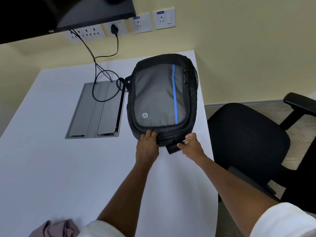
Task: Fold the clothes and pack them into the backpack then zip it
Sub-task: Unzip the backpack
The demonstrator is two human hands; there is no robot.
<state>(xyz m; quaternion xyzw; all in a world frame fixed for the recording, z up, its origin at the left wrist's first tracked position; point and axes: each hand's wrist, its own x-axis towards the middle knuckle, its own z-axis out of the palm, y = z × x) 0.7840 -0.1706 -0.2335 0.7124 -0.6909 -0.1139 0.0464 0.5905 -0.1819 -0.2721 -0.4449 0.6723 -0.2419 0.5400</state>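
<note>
A black and grey backpack (160, 98) is laid flat on a white table (51, 159), close to the table's right edge and with its far end near the table's back edge by the wall. Beyond that right edge, just beside the backpack, a black office chair (248, 141) is parked. To the backpack's left, almost touching it, a grey cable hatch (95, 110) is set into the tabletop, and black cables (102, 69) are looped into it. A broad stretch of bare tabletop is left between the backpack's near end and the near table edge, where a crumpled mauve garment (56, 228) is seen, well apart from the backpack.

A round silver "hp" logo (145, 115) is printed on the backpack's grey front panel, and 1 blue stripe (174, 93) is run along that panel. Small blue labels above the wall sockets (153, 21) are too small to be read.

Both arms are stretched forward to the backpack's near end. The left hand (147, 144) is curled over the black rim there, its fingers gripping the fabric. The right hand (191, 145) is pinching a small pale tab, apparently a zipper pull (186, 139), at the near right corner.
</note>
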